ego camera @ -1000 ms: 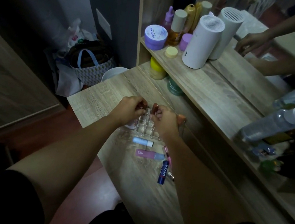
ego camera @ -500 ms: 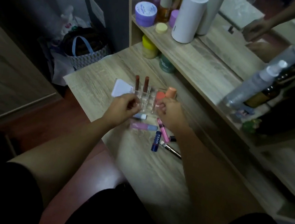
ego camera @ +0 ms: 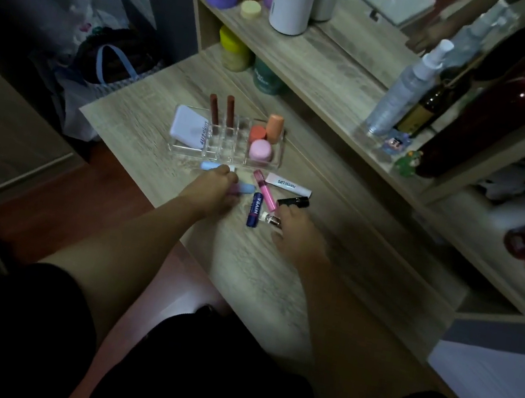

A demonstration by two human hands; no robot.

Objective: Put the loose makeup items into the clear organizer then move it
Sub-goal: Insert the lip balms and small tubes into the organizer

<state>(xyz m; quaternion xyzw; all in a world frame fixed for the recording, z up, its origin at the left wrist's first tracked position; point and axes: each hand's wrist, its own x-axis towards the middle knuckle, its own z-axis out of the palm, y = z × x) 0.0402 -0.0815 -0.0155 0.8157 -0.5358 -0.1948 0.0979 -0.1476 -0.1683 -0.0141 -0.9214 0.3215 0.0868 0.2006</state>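
Hands over loose lip products, organizer just beyond them on the desk.

Your left hand [ego camera: 212,190] is down on the wooden desk [ego camera: 261,278], fingers curled over a pink-and-blue tube [ego camera: 244,189] and touching a pale blue tube [ego camera: 212,166]; you cannot tell whether either is actually gripped. Your right hand [ego camera: 296,236] lies with its fingers on a small clear vial [ego camera: 270,219], whether pinched or only touched is unclear. Between the hands lie a dark blue Nivea stick [ego camera: 254,209], a pink gloss tube [ego camera: 265,189], a white tube [ego camera: 288,185] and a black tube [ego camera: 293,201]. The clear organizer [ego camera: 223,154] sits just beyond, holding a white compact [ego camera: 189,126] at its left, two brown lipsticks [ego camera: 222,110] upright in the middle, and a pink pot [ego camera: 261,150], an orange cap [ego camera: 258,132] and a peach tube [ego camera: 274,127] at its right.
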